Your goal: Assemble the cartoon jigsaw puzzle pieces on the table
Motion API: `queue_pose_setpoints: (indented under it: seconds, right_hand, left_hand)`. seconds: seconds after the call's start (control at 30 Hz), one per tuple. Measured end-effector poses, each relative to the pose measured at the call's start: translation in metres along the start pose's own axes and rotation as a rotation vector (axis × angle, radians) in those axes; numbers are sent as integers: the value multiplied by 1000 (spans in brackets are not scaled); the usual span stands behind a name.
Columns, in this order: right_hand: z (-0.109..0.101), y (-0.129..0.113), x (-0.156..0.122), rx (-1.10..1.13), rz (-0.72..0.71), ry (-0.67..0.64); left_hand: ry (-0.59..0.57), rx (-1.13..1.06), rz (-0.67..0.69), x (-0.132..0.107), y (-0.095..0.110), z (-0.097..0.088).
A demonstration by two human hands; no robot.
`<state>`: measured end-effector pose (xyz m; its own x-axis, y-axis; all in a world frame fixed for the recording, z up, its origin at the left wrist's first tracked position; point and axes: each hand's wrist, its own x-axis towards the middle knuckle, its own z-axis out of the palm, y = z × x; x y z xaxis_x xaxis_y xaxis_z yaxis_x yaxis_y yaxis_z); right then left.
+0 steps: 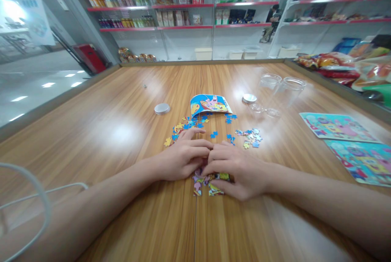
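Note:
Partly joined jigsaw puzzle pieces (198, 188), with pink, purple and yellow parts, lie on the table beneath both hands. My left hand (187, 156) rests over their far left side, fingers apart and reaching toward the other hand. From the right, my right hand (236, 168) bends over the same pieces, its thumb and index finger closed on a puzzle piece that is mostly hidden. The fingers of both hands meet or overlap. Beyond them are loose blue and yellow puzzle pieces (180, 127), and a smaller group of pale puzzle pieces (253, 137) is at the right.
A curved picture card (210, 104) stands behind the pieces. Two metal lids (161, 108) (249, 98) and two clear jars (269, 95) (291, 91) are farther back. Two flat picture sheets (339, 126) (363, 162) lie right. A white cable (45, 201) loops at left.

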<state>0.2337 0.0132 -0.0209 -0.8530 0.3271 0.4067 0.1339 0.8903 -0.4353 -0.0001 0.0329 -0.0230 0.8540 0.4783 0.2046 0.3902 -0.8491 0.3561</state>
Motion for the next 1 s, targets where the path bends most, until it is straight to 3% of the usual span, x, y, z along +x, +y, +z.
queue_pose_setpoints:
  seconds: [0.7, 1.0]
  right_hand:
    - [1, 1, -2, 9, 16, 17]
    - [12, -18, 0, -104, 4, 12]
  left_hand:
    - [3, -56, 42, 0, 6, -7]
    - [40, -49, 36, -1, 6, -5]
